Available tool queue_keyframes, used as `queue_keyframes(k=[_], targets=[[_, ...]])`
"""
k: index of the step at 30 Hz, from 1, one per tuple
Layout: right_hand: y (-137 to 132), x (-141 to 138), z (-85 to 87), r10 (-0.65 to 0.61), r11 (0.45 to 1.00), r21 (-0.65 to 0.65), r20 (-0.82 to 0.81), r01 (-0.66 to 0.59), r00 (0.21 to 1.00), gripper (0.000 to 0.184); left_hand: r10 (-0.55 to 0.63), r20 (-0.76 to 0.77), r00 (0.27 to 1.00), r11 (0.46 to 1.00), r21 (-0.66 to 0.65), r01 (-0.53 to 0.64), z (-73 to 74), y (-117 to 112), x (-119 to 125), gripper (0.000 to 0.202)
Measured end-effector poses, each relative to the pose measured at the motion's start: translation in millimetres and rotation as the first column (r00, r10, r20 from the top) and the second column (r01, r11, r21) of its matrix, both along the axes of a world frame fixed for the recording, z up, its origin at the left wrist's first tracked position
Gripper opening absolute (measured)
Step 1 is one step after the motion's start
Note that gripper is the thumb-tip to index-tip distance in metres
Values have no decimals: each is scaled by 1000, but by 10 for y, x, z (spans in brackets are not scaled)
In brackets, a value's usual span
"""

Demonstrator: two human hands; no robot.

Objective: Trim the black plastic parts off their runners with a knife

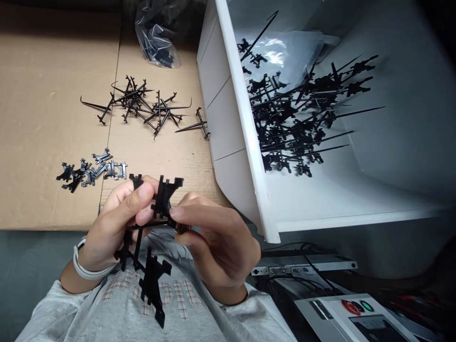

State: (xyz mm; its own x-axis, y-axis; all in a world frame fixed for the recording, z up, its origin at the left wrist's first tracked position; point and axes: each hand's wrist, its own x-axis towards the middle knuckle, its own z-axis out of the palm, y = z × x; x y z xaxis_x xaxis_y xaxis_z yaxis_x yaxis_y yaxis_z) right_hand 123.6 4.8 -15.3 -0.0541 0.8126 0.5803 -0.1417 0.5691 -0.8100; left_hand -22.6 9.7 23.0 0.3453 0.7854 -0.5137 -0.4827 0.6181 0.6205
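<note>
In the head view, the fingertips of the left hand (114,221) are partly hidden behind the black plastic frame (151,278), and the right fingertips cover one of its joints. The far end of the clear bag (156,45) is cut off, and its dark contents are hard to make out. The black pieces in the bin (261,190) tangle too densely to count.

The near edge of the cardboard (53,209) passes behind the hands; its surface stretches left beyond the small black clips (94,171), while the thin black rods (137,102) lie farther off. The bin's rim stands to the right, near the right hand (224,237); the depth between them cannot be told.

The left thumb and fingers close on the frame, above the person's shirt (124,313). The right thumb and forefinger, almost together, pinch its right side just below an upright clip (164,197).
</note>
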Motion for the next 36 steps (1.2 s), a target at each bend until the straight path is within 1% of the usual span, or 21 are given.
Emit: queue_keyframes(k=[4,8,11,15,16,19,23,25,27,30,32,36], targets=[[15,-4,0,32,999,21,-68,-31,997,40,-4,20,1000,999,-46,5,-32,-2,2,54],[0,0,-6,36,999,-27,-46,-37,998,43,18,36,999,999,-43,-17,-21,0,22,53],[-8,-4,-7,24,999,-23,-41,-25,999,43,35,35,999,999,-38,-34,-13,4,28,54],[-6,-14,-8,15,1000,9,-23,-14,1000,38,4,4,1000,999,-35,-4,-15,14,35,54],[-3,-17,-11,26,1000,-12,5,-26,1000,39,-8,-6,1000,999,-34,8,-16,16,38,55],[11,-25,-21,19,1000,9,-17,-19,1000,42,-14,-20,1000,999,-33,13,-22,16,43,57],[32,-16,-12,-15,998,67,-37,17,999,34,-33,49,998,999,-29,34,-45,-4,25,54],[35,-6,4,-24,997,68,-11,25,1000,30,-36,76,996,999,-30,39,-53,-13,11,53],[31,-2,17,-22,998,64,-12,23,1000,27,-28,77,997,999,-38,31,-53,-16,3,53],[20,-8,25,-21,999,38,-58,23,998,24,-4,64,998,999,-42,7,-44,-14,4,53],[11,-10,28,-15,1000,17,-68,16,998,27,19,42,999,999,-38,-18,-37,-13,9,54],[-7,3,40,-4,1000,4,-30,4,1000,35,51,13,999,999,-21,-51,-36,-18,12,53]])
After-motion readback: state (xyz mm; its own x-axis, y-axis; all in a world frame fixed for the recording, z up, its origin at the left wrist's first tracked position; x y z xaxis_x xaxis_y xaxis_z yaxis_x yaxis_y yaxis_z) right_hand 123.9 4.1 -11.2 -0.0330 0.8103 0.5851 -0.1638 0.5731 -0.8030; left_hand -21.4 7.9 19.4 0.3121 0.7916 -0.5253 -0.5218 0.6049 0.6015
